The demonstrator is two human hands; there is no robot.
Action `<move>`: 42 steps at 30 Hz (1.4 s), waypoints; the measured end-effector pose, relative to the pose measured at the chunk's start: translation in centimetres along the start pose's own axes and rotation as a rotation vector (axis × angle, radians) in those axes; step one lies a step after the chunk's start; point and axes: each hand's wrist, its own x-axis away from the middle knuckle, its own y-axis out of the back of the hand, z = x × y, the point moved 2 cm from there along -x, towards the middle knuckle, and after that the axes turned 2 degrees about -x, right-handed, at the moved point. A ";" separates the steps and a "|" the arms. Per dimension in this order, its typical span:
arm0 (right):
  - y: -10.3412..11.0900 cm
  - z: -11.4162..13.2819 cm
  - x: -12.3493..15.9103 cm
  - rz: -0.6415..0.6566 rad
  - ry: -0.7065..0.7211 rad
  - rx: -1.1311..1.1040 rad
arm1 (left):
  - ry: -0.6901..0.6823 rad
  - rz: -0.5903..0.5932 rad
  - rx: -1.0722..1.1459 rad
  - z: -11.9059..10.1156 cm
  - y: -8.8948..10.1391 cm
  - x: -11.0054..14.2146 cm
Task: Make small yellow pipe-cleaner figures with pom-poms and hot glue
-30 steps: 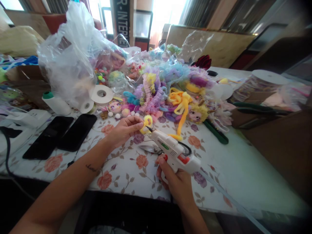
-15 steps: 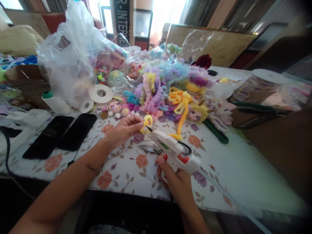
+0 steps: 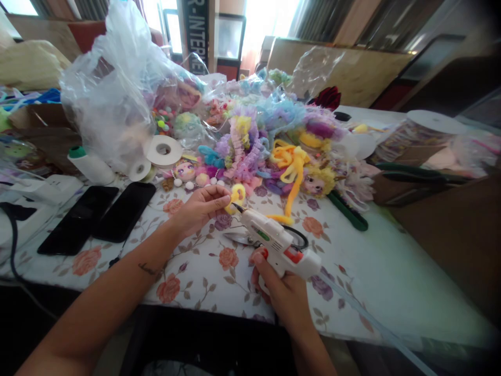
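Note:
My left hand (image 3: pixel 199 209) pinches a small yellow fuzzy ring (image 3: pixel 237 196) just above the flowered tablecloth (image 3: pixel 203 266). My right hand (image 3: pixel 284 292) grips a white glue gun (image 3: pixel 277 243) with an orange trigger. Its dark nozzle tip touches the lower edge of the yellow ring. A clear glue stick (image 3: pixel 368 318) trails from the gun's back toward the lower right. Scissors (image 3: pixel 245 239) lie on the cloth under the gun.
A heap of colourful pipe-cleaner dolls and ruffles (image 3: pixel 270 146) fills the middle of the table. Two black phones (image 3: pixel 99 216) lie at left, beside tape rolls (image 3: pixel 162 152), a white thread spool (image 3: pixel 90 164) and a big clear plastic bag (image 3: pixel 113 89). A ribbon reel (image 3: pixel 422 133) stands at right.
The glue gun's nozzle has shifted slightly up toward the yellow ring. Both hands otherwise stay where they were.

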 end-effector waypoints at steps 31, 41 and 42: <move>0.6 0.1 0.4 0.012 0.009 -0.129 | -0.026 -0.131 -0.181 0.8 0.8 -0.4; 21.7 2.5 -5.7 -0.713 0.163 0.439 | -0.022 -0.139 -0.094 0.7 0.6 -0.3; 23.8 2.4 -6.8 -0.739 0.141 0.595 | -0.023 -0.138 -0.084 0.7 0.6 -0.3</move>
